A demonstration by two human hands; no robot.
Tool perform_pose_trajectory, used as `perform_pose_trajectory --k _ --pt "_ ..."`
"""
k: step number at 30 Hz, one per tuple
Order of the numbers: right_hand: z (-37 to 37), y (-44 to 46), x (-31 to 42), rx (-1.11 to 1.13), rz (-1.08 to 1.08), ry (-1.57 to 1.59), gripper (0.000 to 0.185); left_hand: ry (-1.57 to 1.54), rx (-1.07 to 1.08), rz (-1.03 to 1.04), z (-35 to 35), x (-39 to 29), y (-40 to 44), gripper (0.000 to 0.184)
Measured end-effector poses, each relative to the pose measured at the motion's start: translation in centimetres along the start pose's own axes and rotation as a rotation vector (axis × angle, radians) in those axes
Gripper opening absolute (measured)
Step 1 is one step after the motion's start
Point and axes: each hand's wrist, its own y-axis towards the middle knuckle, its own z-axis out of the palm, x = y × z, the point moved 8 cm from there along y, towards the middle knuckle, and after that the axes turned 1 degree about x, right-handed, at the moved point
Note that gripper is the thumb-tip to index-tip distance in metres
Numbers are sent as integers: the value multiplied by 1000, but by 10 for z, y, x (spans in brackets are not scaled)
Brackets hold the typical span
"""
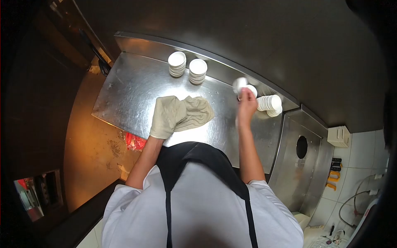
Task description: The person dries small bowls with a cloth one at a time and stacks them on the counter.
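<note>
My left hand point(168, 115) is wrapped in a beige cloth point(194, 112) that lies partly on the steel counter point(128, 91); its fingers are hidden under the fabric. At the right, my right hand point(247, 103) has its fingers closed on a small white dish point(240, 84), blurred by motion. Just behind those fingers is another white dish point(251, 91). Beside them a stack of white dishes point(269, 103) leans over on the counter. Two upright stacks, a left one point(177, 64) and a right one point(198, 71), stand near the back edge.
A raised steel ledge point(206, 56) runs along the counter's back. To the right is a steel basin point(295, 169) with a dark round opening. A white box point(338, 137) and yellow-handled tools point(333, 177) are beyond it. Red plastic point(135, 142) shows below the front edge.
</note>
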Motion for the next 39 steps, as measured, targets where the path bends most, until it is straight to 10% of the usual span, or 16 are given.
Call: perform_pose_trajectory --k 2,7,12,15,19,21,25,32,35,39 --pt "54 -47 20 304 -63 -95 25 544 11 287 10 -4 -4 38" --pt "119 -104 49 630 -398 -486 50 -543 -432 89 -73 -63 -36 34" --pt "128 -134 -3 734 -970 -910 54 -428 -518 -48 -97 -4 -36 48" --pt "128 -149 -34 1008 -665 -819 44 -1250 -316 -79 -102 -12 -27 24" --pt "130 -162 50 871 -683 -524 32 -984 -523 -185 -93 15 -27 23" --pt "144 -169 99 844 -875 -459 31 -1615 -345 -482 -48 33 -18 34" --pt "168 -165 124 789 -1009 -454 27 -1794 -53 -440 -12 -27 -22 42" --pt "170 -158 78 871 -652 -413 17 -445 -105 139 -63 -97 -16 33" --pt "161 -163 102 809 -812 -351 17 -1466 -56 -584 10 -4 -28 37" --pt "164 -162 112 736 -919 -423 17 -1580 -46 -571 6 -26 -36 32"
